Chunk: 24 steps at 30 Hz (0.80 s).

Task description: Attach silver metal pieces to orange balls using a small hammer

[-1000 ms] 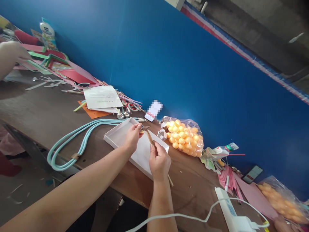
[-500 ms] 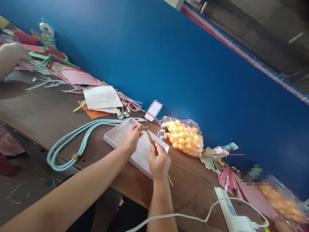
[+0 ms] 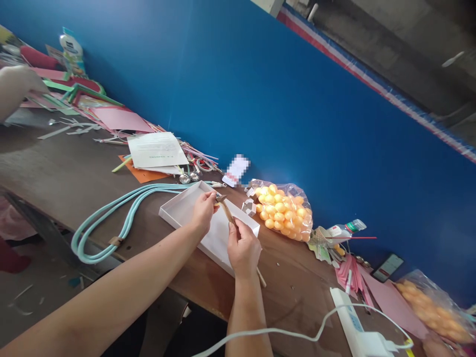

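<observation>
My right hand is wrapped round the wooden handle of a small hammer, whose dark metal head points up and away. The handle's lower end sticks out below my wrist. Close by, my left hand has its fingers pinched at the hammer's head, around something small and shiny that I cannot make out. Both hands are over a shallow white box on the brown table. Light-blue cords, bundled in a loop, lie left of the box and hang past the table's edge.
A clear bag of orange balls lies right of the box. Papers and strips cover the back left, where another person's hand reaches in. A power strip with a white cable is at the front right.
The hammer's head has tilted slightly between my hands, and my right hand has shifted a little to the left. My left hand has hardly moved.
</observation>
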Each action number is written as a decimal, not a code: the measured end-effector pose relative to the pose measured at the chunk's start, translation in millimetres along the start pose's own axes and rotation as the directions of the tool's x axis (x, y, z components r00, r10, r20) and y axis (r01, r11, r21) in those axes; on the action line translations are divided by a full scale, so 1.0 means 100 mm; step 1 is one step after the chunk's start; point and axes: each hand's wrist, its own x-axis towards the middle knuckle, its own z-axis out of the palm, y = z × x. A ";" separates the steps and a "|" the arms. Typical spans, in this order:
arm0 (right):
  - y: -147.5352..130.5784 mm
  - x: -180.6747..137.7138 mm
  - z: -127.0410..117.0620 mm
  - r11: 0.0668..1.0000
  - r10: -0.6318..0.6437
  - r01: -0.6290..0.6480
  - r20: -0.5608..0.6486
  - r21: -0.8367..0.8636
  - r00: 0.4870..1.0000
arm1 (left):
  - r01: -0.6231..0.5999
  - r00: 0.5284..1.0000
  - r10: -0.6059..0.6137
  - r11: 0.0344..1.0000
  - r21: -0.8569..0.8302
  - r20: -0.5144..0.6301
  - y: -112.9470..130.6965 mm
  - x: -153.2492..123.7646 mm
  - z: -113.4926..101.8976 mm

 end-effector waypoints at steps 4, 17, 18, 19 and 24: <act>0.00 0.01 -0.01 1.000 0.004 -0.003 -0.039 0.018 0.999 | -0.036 0.999 0.036 0.999 -0.004 0.012 0.00 0.00 0.00; 0.02 0.04 -0.03 0.979 0.173 -0.162 0.090 -0.122 0.981 | -0.053 0.998 0.053 0.998 0.014 -0.017 0.01 -0.01 0.00; 0.03 0.04 -0.04 0.973 0.197 -0.179 0.122 -0.147 0.973 | -0.058 0.998 0.059 0.998 0.023 -0.020 0.02 -0.01 0.00; 0.03 0.05 -0.04 0.967 0.218 -0.192 0.149 -0.170 0.965 | -0.067 0.997 0.067 0.997 0.030 -0.022 0.02 -0.02 0.00; 0.06 0.04 -0.03 0.949 0.243 -0.182 0.231 -0.257 0.942 | -0.093 0.995 0.093 0.996 0.014 -0.047 0.06 -0.04 0.01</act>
